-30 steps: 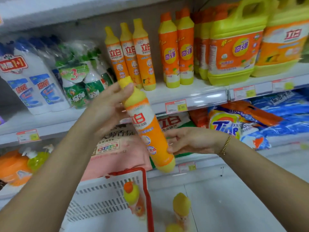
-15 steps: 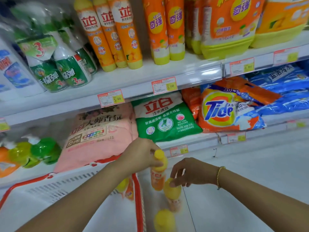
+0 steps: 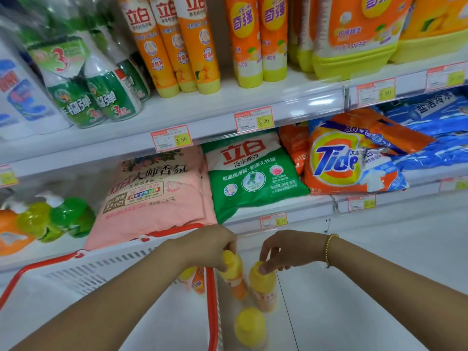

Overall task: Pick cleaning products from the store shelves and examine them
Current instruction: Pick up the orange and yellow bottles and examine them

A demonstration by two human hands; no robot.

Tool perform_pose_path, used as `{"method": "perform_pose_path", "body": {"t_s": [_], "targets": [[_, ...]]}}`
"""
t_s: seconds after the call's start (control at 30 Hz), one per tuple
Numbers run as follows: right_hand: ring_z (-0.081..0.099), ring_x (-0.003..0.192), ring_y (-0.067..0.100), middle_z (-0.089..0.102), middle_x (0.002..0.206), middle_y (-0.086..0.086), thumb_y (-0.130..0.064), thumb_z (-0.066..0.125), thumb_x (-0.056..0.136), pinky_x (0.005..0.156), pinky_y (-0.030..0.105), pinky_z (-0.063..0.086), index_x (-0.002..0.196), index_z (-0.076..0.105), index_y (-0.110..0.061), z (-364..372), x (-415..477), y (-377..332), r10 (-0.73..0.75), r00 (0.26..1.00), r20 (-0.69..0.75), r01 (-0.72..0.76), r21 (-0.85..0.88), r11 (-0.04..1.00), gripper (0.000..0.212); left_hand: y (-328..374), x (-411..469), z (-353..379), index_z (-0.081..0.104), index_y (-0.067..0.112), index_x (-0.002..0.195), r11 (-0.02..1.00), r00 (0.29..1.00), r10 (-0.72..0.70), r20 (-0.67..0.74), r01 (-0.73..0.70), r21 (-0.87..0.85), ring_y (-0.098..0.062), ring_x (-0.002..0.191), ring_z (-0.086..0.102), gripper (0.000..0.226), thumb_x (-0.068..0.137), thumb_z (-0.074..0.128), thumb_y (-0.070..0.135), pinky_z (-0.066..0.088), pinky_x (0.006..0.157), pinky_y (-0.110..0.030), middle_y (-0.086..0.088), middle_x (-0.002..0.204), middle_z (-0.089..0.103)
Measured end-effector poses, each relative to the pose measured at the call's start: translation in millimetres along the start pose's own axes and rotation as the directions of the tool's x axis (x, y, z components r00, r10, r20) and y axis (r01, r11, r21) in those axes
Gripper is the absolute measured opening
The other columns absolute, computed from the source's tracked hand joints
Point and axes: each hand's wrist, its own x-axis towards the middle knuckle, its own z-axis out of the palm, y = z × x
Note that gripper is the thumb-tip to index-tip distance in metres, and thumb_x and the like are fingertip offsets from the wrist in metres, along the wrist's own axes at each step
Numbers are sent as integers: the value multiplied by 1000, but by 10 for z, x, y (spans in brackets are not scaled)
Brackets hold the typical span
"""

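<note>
Beside the basket, your left hand grips one detergent bottle; your right hand pinches a second bottle by its cap. Several seem picked already, but most shelf stock remains.

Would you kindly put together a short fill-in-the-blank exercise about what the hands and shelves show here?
1. The left hand grips a bottle with a ____ cap.
2. The right hand pinches a second bottle and wears a ____ on its wrist.
3. The orange bag beside the green bag reads ____.
4. The basket has a ____ rim.
Missing words: yellow; bracelet; Tide; red.
</note>
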Motion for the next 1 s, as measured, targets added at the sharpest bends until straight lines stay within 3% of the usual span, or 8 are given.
{"method": "perform_pose_path", "body": {"t_s": [0.13,0.27,0.37,0.43,0.57,0.67,0.8,1.0], "targets": [[59,75,9,69,102,5,-36,64,88,69,17,48,115,63,-21,-220,-28,-190,-5,999,47,11,-142,990,31,-23,-2,-9,64,21,113,1000,1000,8,-16,-7,29,-13,95,55,36,78,70,18,36,64,-23,4,110,63],[64,72,12,70,85,8,-22,58,91,61,12,49,88,68,-6,-736,-96,-523,-118,961,-252,87,-130,988,18,-42,-48,-236,69,18,103,989,997,-15,-81,2,-150,-7,87,59,25,79,75,20,47,74,-22,3,102,69],[54,59,13,60,63,9,-28,64,87,55,16,40,68,59,-2,-1152,-113,-799,-282,647,-708,229,-173,958,32,-22,-185,-698,65,19,69,953,925,-87,-370,-31,-303,-4,60,54,22,82,72,35,44,59,-20,6,67,65],[50,59,14,57,58,3,-35,63,88,56,24,35,65,59,-8,-1396,-81,-942,-323,380,-867,292,-219,931,36,-37,-296,-1082,59,13,55,895,762,-215,-611,-97,-436,-1,46,45,42,85,67,41,35,50,-17,8,49,55],[52,68,23,55,65,2,-35,58,92,57,32,26,66,57,-16,-1701,182,-993,-363,127,-923,157,-343,926,32,-229,-297,-1826,64,11,61,810,453,-390,-801,-244,-533,-9,58,59,37,90,62,36,46,61,-26,1,65,68],[52,63,28,53,64,6,-34,54,87,54,29,30,64,56,-14,-1778,378,-998,-456,-62,-888,-66,-452,890,30,-405,-6,-2274,61,20,81,766,405,-466,-787,-260,-588,-14,77,63,13,83,72,27,50,72,-28,5,82,66],[52,64,28,54,64,5,-39,45,86,59,35,37,66,58,-17,-1840,587,-1010,-441,-91,-893,-181,-421,889,33,-515,544,-2609,54,11,113,703,297,-586,-754,-278,-655,-17,94,62,50,74,81,29,50,82,-32,1,106,63],[51,51,27,49,53,2,-44,42,86,54,32,33,55,50,-19,-1851,674,-1005,-444,-35,-896,-248,-422,872,40,-505,971,-2796,59,14,118,723,237,-578,-781,-295,-625,-23,103,64,52,76,78,37,43,79,-26,-4,115,67]]}}
